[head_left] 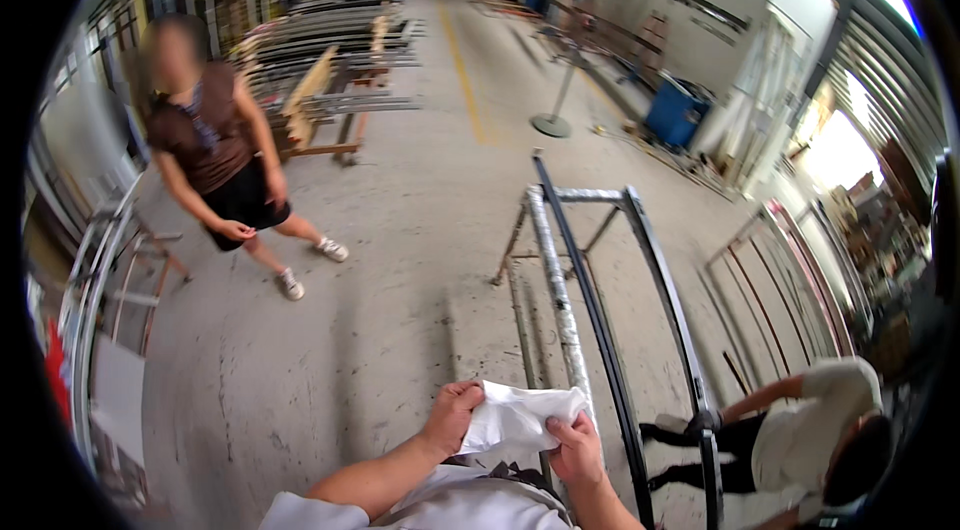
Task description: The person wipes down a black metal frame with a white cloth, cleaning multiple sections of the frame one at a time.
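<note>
A white, thin, crumpled sheet (pixel 520 418) is stretched between my two hands in front of my body; whether it is cloth, paper or plastic I cannot make out. My left hand (pixel 453 420) pinches its left edge, thumb on top. On the right side, my right hand (pixel 574 440) grips the sheet with the thumb pressed on it. Just right of my hands runs a metal rack (pixel 560 305) with a silvery wrapped rail. Two long dark metal bars (pixel 597 330) lie lengthwise along it.
A person in a brown top (pixel 210 130) stands at the left. Another in a white shirt (pixel 810 430), with a dark-gloved hand at a bar, is at the lower right. Stacked metal profiles (pixel 330 40), a blue bin (pixel 678 112) and a round-based stand (pixel 551 125) are farther off.
</note>
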Available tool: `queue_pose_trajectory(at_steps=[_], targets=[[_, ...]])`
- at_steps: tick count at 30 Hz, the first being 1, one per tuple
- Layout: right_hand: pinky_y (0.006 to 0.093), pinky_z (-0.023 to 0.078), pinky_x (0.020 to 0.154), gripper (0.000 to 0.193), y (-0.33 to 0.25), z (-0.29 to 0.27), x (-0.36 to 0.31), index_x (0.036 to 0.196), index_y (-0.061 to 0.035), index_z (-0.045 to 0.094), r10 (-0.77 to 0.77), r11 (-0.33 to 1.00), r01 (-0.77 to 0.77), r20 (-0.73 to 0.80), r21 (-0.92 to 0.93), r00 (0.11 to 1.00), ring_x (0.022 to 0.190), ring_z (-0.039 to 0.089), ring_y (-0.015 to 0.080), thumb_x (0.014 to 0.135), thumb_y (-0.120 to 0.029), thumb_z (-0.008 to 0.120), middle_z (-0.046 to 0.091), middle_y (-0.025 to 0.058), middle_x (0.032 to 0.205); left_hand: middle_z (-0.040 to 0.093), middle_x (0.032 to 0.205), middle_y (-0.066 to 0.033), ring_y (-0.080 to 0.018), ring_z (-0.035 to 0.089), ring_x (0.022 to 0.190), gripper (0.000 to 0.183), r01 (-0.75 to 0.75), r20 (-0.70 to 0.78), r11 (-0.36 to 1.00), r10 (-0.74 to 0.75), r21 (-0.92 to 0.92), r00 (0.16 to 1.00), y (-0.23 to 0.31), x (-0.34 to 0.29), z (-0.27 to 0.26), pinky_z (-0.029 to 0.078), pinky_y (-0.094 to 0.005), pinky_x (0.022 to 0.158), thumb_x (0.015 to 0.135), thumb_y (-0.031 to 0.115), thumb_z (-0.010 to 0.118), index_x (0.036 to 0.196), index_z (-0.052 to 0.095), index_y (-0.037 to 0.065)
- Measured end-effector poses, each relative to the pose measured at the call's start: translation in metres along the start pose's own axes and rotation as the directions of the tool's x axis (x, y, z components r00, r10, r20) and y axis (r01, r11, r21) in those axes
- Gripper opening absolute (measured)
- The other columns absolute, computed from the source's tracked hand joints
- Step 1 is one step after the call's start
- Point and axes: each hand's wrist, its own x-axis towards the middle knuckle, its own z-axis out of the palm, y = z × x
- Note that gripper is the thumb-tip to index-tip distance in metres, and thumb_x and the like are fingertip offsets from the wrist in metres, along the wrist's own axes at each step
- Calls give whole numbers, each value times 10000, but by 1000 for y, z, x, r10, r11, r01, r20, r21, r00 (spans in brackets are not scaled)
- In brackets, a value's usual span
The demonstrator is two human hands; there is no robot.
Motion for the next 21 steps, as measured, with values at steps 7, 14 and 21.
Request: queue_pose_trajectory(at_steps=[7,14,21], targets=[[289,539,743,200,13,0,39,1050,-39,555,-179,980,181,-29,82,983,840,643,146,911,89,619,651,54,941,747,924,-51,-103,685,787,142,-49,168,985,22,162,986,42,33,-1,558,-255,730,908,-43,672,1033,739,-40],[284,508,926,351,-44,13,24,1275,-9,563,-392,876,441,240,-198,888,1048,625,133,944,48,667,654,52,1160,759,951,-70,-126,711,829,176,-265,242,921,198,285,950,81,46,46,587,-266,765,927,-116,638,1058,744,-63],[300,499,893,318,-66,-30,24,1008,35,737,-566,775,609,243,-168,788,1016,647,200,800,196,558,698,134,1080,721,857,-111,-152,673,790,357,-559,635,777,282,289,719,94,59,80,530,-259,708,706,-265,516,861,751,-46]])
